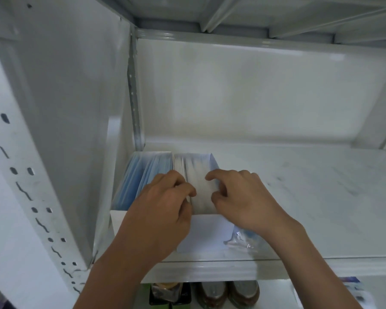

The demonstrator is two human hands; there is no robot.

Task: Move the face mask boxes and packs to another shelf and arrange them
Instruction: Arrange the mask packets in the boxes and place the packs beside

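Note:
An open white box (207,230) stands at the left end of a white metal shelf (310,197). Inside it, a stack of blue face masks (140,175) fills the left side and a stack of white face masks (198,175) the right side. My left hand (163,208) pinches the left edge of the white stack with curled fingers. My right hand (241,197) curls its fingers and thumb round the right edge of the same stack. A clear plastic pack (241,239) with something blue in it lies beside the box, partly under my right wrist.
The shelf's side panel (76,130) rises just left of the box and the back wall (254,97) stands behind it. Another shelf sits overhead. Below the shelf edge, dark jars and packets (210,295) show on a lower level.

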